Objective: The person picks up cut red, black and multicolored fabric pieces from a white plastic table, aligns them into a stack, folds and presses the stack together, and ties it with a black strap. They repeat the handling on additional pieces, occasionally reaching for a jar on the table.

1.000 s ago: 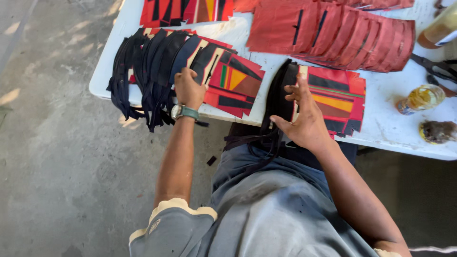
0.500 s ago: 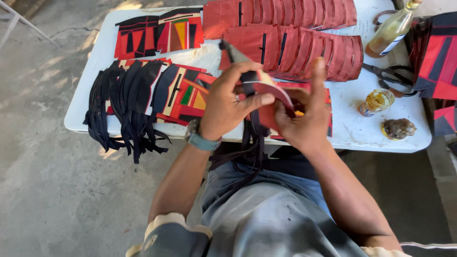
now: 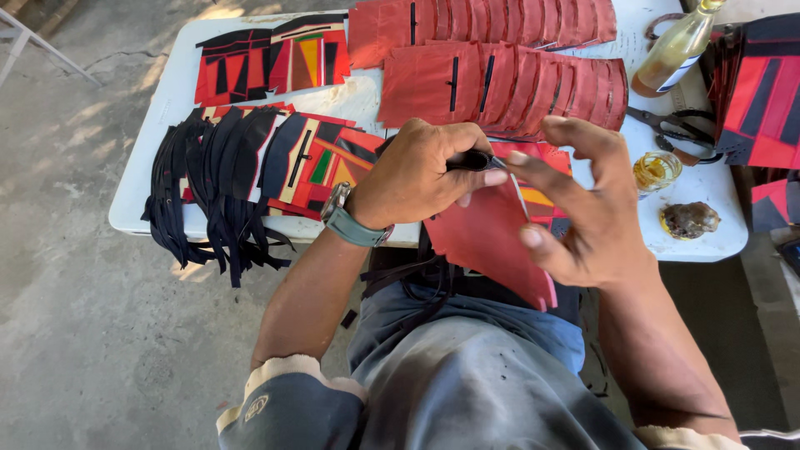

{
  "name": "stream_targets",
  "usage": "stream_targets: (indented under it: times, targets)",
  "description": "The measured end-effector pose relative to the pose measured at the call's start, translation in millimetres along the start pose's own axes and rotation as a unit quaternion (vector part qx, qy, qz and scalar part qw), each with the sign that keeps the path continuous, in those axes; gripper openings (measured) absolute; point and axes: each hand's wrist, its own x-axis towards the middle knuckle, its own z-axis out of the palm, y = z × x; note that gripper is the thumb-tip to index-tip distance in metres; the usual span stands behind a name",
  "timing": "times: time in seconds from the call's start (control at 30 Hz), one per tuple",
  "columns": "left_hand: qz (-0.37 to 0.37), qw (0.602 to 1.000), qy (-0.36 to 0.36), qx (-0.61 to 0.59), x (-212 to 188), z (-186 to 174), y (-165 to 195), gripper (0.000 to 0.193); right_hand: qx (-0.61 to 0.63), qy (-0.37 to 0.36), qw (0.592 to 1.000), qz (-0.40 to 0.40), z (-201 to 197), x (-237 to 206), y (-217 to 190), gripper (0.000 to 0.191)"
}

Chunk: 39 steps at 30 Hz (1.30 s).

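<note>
While left hand [image 3: 421,175] pinches black strip [image 3: 472,160], right hand [image 3: 587,208] grips red leather piece [image 3: 492,242], fingers spread

A flat red leather piece [image 3: 492,242] with a black strip [image 3: 468,160] along its top, held tilted above the lap.
</note>
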Motion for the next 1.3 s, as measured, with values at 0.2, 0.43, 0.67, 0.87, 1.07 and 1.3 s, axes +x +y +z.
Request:
stream_targets:
  times: [0.2,0.43,0.67,0.87,1.07,1.3]
  targets:
    - [0.012,1.0,0.006,0.013,-0.7,-1.2,3.5,0.028,-0.096,0.009,0.995,-0.027,1.2,15.8,-6.8,0.055]
    - [0.011,1.0,-0.015,0.023,-1.8,-2.3,-1.1,0.032,-0.088,0.008,0.996,-0.033,-4.3,21.6,-5.4,0.056]
    - [-0.01,0.999,-0.035,0.005,-3.0,-2.4,-1.9,0.031,-0.113,-0.017,0.992,-0.056,-7.6,25.2,-3.5,0.051]
    - [0.039,0.997,0.06,0.013,10.2,9.2,1.6,0.018,0.035,-0.027,0.99,0.133,-10.5,-1.6,-16.7,0.09]
    - [-0.002,0.992,0.026,-0.122,-11.7,21.1,0.0,0.065,-0.144,0.009,0.988,0.057,-7.9,-43.3,31.0,0.09]
    - [-0.357,0.925,-0.069,-0.111,-99.9,70.7,-28.7,0.091,-0.128,-0.203,0.964,0.115,68.8,-92.3,54.0,0.088]
